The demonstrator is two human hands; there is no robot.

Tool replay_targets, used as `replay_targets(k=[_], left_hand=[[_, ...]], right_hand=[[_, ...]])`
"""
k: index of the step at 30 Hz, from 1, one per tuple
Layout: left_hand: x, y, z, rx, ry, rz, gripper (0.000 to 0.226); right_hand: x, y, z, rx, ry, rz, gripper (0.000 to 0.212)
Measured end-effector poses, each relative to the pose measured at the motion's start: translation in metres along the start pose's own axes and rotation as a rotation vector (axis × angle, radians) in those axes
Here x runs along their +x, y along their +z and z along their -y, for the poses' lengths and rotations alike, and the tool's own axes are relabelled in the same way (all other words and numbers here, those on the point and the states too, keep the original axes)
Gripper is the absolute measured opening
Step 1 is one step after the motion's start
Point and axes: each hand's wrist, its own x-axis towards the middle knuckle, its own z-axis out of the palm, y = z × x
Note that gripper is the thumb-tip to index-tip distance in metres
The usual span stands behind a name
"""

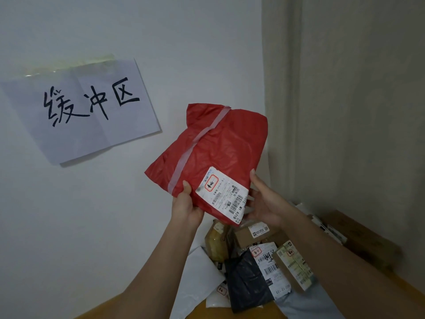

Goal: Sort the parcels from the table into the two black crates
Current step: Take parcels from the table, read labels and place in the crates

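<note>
Red parcel (211, 157) raised over desk pile, long axis tilted up-left; I pinch near end: left hand (186, 206), right hand (264, 203) equally close. Crates unseen.

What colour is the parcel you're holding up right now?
Red, a red parcel with a pale tape strip and a white label, held by the left hand and right hand; head view.

Probably a parcel sorting room: handwritten paper sign (85, 107) taped on the wall (161, 42), labelled parcels (259, 261) heaped below.
</note>
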Motion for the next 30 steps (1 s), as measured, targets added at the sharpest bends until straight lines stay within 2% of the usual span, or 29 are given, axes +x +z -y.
replay_targets(k=[5,7,10,12,17,20,23,27,30], left_hand=[[-0.002,-0.002,0.006,0.106,0.017,0.028,0.038],[-0.003,-0.004,0.005,0.198,0.048,0.046,0.040],[-0.006,-0.009,0.002,0.355,0.055,0.099,0.037],[-0.008,-0.010,0.000,0.428,0.011,0.128,0.034],[-0.011,-0.012,0.001,0.521,-0.168,0.185,0.070],[-0.015,-0.011,0.006,0.429,-0.192,0.235,0.056],[-0.017,-0.009,0.009,0.421,-0.121,0.225,0.037],[-0.015,-0.010,0.008,0.443,-0.021,0.194,0.030],[-0.013,-0.017,-0.001,0.479,0.047,0.132,0.024]], right_hand=[[0.000,0.010,0.005,0.098,-0.163,-0.050,0.042],[0.000,0.011,0.005,0.128,-0.217,-0.106,0.031],[0.002,0.007,0.005,0.202,-0.253,-0.158,0.038],[0.002,0.006,0.006,0.258,-0.259,-0.165,0.035],[0.000,0.003,0.007,0.388,-0.238,-0.132,0.027],[0.000,0.003,0.005,0.428,-0.218,-0.125,0.028],[-0.001,0.002,0.003,0.432,-0.203,-0.103,0.031],[-0.001,-0.003,-0.002,0.274,-0.180,-0.055,0.039],[-0.003,-0.010,-0.006,0.189,-0.143,-0.084,0.058]])
